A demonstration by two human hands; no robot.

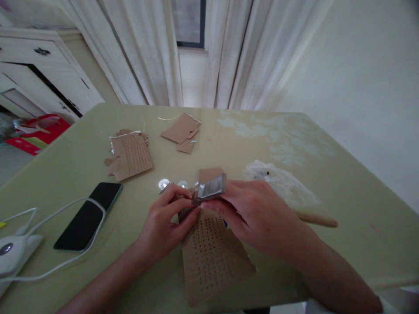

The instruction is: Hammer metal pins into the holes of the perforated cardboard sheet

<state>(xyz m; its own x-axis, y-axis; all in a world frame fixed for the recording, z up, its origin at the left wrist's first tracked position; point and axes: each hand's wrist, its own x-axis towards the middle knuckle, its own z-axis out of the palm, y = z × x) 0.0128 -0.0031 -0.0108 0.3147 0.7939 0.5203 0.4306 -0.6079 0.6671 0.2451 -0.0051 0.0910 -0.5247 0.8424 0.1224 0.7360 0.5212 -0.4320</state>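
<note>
Hands meet over a pale green table [327, 183] in the head camera's view. The right hand [258, 218] has its fingers closed on a small silvery foil packet [211, 188], holding it just above the table, tilted, with a brown card edge showing behind it. The left hand [163, 222] pinches the packet's lower left corner between thumb and fingertips, its fingers closed on that corner. Directly beneath both hands lies a brown perforated card [212, 261], flat on the table and running toward the near edge. Two small round shiny discs [164, 183] sit just beyond the left hand. A wooden stick [316, 219] pokes out from behind the right wrist, near a crumpled clear plastic bag [281, 183]. To the left lies a dark phone [90, 216], crossed by a white cable [55, 213] leading to a white device [11, 255] at the table's corner. Farther back are a second perforated card [131, 155] and torn card scraps [181, 130]. White curtains [229, 52] hang behind.
</note>
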